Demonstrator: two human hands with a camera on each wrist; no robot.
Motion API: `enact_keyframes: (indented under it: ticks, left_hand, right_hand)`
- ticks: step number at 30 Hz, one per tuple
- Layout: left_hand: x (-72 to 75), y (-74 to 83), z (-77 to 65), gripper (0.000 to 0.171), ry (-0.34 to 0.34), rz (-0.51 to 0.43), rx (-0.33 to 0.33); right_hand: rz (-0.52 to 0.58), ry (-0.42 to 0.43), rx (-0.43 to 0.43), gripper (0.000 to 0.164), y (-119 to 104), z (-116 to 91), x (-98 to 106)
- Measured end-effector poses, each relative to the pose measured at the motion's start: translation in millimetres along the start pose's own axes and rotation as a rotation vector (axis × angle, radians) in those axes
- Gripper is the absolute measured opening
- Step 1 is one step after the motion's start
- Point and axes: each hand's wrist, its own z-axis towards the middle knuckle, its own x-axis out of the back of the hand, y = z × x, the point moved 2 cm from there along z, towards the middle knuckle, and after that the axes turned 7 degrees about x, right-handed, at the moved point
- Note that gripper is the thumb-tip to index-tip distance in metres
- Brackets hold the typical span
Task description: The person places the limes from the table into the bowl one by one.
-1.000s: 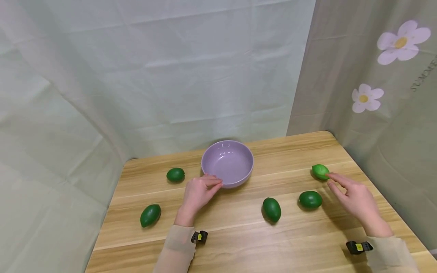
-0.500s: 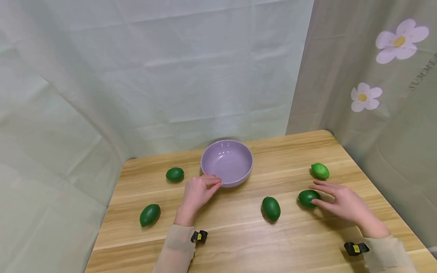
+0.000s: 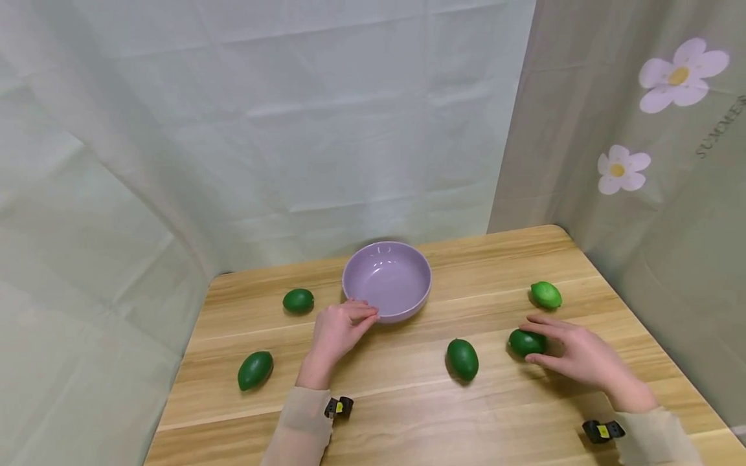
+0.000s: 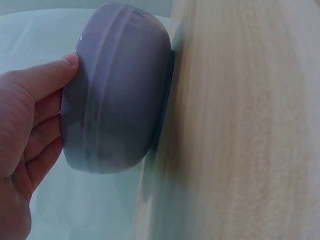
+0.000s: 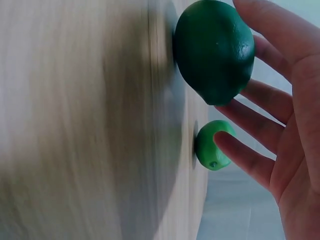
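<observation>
- Head view: we see one dark lime on the table, between the loosely spread thumb and fingers of the right hand; whether they touch it, we cannot tell.
- We judge grasping in hand; next calls for closing evenly.
- Left hand pinches the near rim of the bowl.

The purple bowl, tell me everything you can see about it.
The purple bowl is round, smooth and glossy, perhaps ceramic or plastic, with a narrower base and faint bands round its outer wall. It stands upright near the far edge of the wooden table, and nothing shows inside it. The left hand's grip pinches its near rim, thumb on the outside.
</observation>
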Motion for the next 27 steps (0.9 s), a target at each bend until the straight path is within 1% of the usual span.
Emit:
enact_keyframes:
  ticks: [5, 13, 23, 27]
  left_hand:
    - [-0.7, -0.6, -0.7, 0.016, 0.008, -0.003, -0.015]
    - [-2.3, -2.0, -1.3, 0.017, 0.004, -0.017, -0.004]
    - [-3.8, -4.6, -1.3, 0.016, 0.007, -0.034, -0.001]
    - [-4.3, -5.3, -0.7, 0.017, 0.0, -0.05, 0.016]
  right_hand:
    - [0.007, -0.005, -0.006, 0.056, -0.4, 0.8, -3.6]
    - [0.011, -0.013, -0.008, 0.055, -1.7, 1.3, -7.1]
    - [0.028, -0.02, -0.005, 0.064, 0.8, 1.3, -9.6]
    - [0.03, -0.016, 0.003, 0.066, 1.1, 1.3, -10.0]
